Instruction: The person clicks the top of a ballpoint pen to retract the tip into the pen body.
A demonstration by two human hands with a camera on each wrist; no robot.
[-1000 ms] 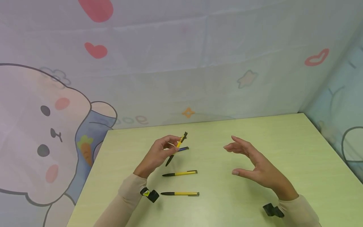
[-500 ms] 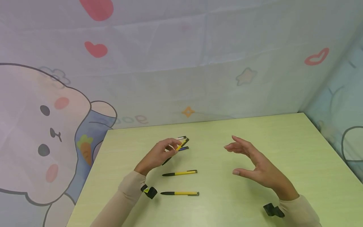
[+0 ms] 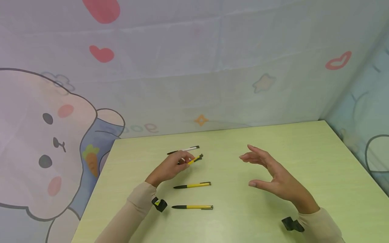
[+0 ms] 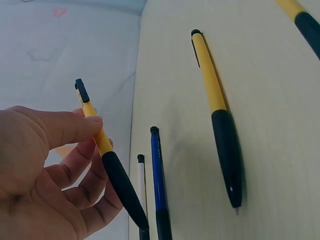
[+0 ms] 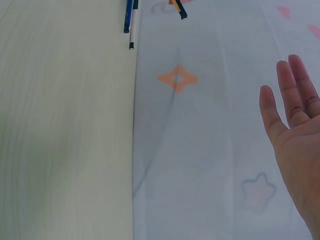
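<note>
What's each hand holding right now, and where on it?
The left hand pinches a yellow pen by its yellow barrel, just above the black grip. The right hand holds nothing.

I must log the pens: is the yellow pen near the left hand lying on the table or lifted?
Lifted. The left hand pinches the yellow pen between thumb and fingers, tilted above the table.
</note>
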